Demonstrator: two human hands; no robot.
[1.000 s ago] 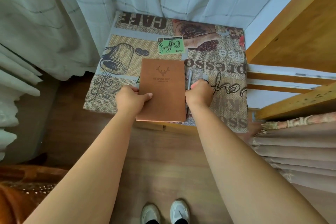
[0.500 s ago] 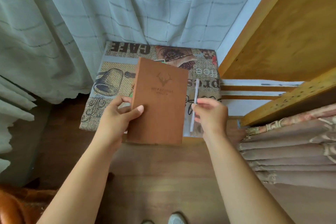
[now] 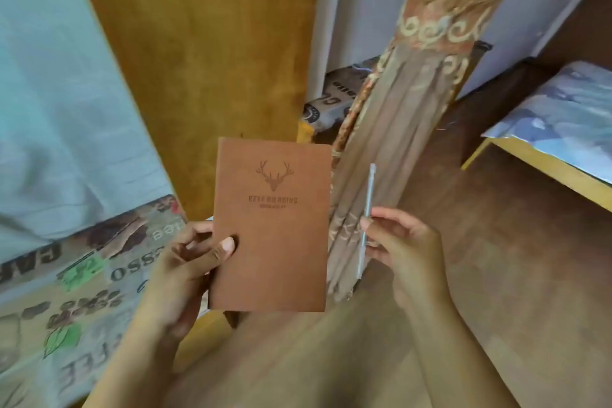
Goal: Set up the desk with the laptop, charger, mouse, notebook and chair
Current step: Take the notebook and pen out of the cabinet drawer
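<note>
A brown notebook (image 3: 275, 235) with a stamped deer head on its cover is held upright in the air at the middle of the view. My left hand (image 3: 188, 258) grips its left edge, thumb on the cover. My right hand (image 3: 400, 248) pinches a thin silver pen (image 3: 367, 219) just right of the notebook, the pen pointing up. Laptop, charger, mouse and chair are out of view.
A small table with a coffee-print cloth (image 3: 66, 301) lies at the lower left. A wooden panel (image 3: 205, 43) stands behind the notebook. A tied brown curtain (image 3: 394, 142) hangs at centre right. A second table with a blue cover (image 3: 563, 122) is at the right, over wood floor.
Both hands lifted the notebook and pen off the coffee-print table, and the view swung right, bringing the curtain and the blue-covered table into sight.
</note>
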